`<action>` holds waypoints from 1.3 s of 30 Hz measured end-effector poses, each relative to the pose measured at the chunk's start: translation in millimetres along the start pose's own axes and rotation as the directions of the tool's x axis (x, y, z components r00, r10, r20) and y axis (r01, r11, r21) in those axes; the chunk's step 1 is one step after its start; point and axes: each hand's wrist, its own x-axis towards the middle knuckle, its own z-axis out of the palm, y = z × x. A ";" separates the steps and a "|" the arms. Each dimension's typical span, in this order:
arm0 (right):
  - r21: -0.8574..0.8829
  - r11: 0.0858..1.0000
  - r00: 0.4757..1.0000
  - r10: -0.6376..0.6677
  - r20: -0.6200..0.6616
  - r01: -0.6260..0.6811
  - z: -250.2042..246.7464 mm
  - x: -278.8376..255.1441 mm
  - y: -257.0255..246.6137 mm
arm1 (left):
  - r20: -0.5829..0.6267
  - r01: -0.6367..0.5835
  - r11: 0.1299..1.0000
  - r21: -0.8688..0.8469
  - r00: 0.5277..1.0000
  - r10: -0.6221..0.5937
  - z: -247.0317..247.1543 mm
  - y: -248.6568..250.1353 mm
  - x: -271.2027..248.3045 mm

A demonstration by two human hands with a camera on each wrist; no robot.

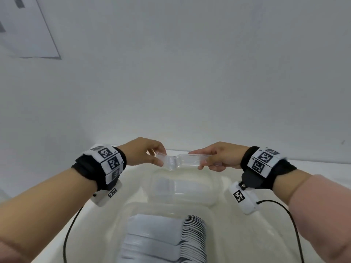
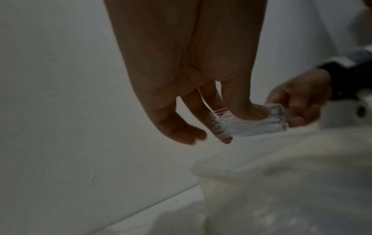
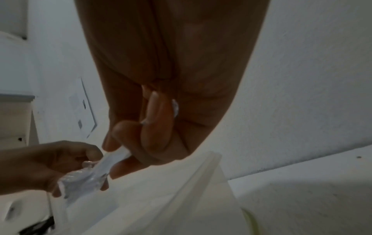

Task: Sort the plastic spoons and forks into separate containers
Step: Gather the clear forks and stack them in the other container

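A bundle of clear plastic cutlery [image 1: 182, 161] is stretched between both hands above a white tub [image 1: 228, 240]. My left hand [image 1: 161, 157] pinches one end, thumb under and fingers over. In the left wrist view that end of the bundle [image 2: 251, 124] shows thin prongs like fork tines. My right hand [image 1: 204, 162] grips the other end, the handles; in the right wrist view the bundle [image 3: 84, 179] runs from its fingers [image 3: 120, 135] to the left hand [image 3: 60, 167]. Below, a near clear container [image 1: 133, 207] holds rows of stacked clear cutlery [image 1: 193, 234]; a second clear container [image 1: 214, 186] sits behind it.
A white wall rises straight behind the tub, with a paper sheet [image 1: 28, 25] taped at its upper left. Black cables [image 1: 70, 230] hang from both wrist cameras along the tub's sides. A white ledge [image 1: 313, 164] runs along the wall to the right.
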 end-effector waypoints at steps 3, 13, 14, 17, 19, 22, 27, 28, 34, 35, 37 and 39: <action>-0.095 0.995 1.000 0.013 -0.013 -0.014 -0.4 14.3 -1.9 | 0.030 -0.083 0.958 0.276 0.997 0.078 7.5 -9.2 9.5; -0.522 0.852 0.999 0.028 -0.038 -0.043 5.1 35.4 7.4 | 0.035 -0.093 0.892 0.441 0.996 0.086 29.0 -26.6 17.5; -0.548 0.835 0.998 0.022 -0.051 -0.046 6.7 36.5 8.8 | 0.033 -0.090 0.890 0.446 0.996 0.085 28.9 -26.8 18.6; -0.638 0.769 0.996 -0.022 -0.081 -0.035 15.9 38.1 11.8 | 0.038 -0.084 0.872 0.482 0.996 0.075 29.7 -26.0 22.0; -0.707 0.706 0.992 -0.063 -0.109 -0.033 22.0 39.3 17.3 | 0.047 -0.076 0.851 0.520 0.997 0.060 31.2 -24.1 23.4; -0.770 0.637 0.985 -0.107 -0.134 -0.035 28.6 41.8 28.6 | 0.069 -0.071 0.817 0.572 0.997 0.039 34.0 -22.6 25.7; -0.817 0.576 0.980 -0.140 -0.141 -0.035 37.4 47.1 37.0 | 0.114 -0.074 0.777 0.625 0.993 0.002 36.4 -20.9 29.6; -0.824 0.565 0.978 -0.147 -0.149 -0.041 39.1 47.8 38.3 | 0.122 -0.070 0.777 0.626 0.993 -0.008 36.3 -19.7 29.5; -0.894 0.431 0.982 -0.077 -0.170 -0.121 49.2 47.8 42.0 | 0.160 -0.064 0.786 0.615 0.986 -0.045 34.7 -12.0 27.8; -0.903 0.411 0.983 -0.075 -0.167 -0.122 49.9 47.5 41.4 | 0.165 -0.062 0.788 0.612 0.985 -0.051 34.5 -10.4 27.1; -0.924 0.365 0.984 -0.081 -0.156 -0.117 51.9 46.8 40.7 | 0.179 -0.064 0.797 0.601 0.982 -0.056 33.6 -8.5 25.6; -0.938 0.326 0.985 -0.080 -0.151 -0.117 53.7 46.1 40.0 | 0.207 -0.073 0.787 0.613 0.976 -0.071 34.8 -10.2 25.3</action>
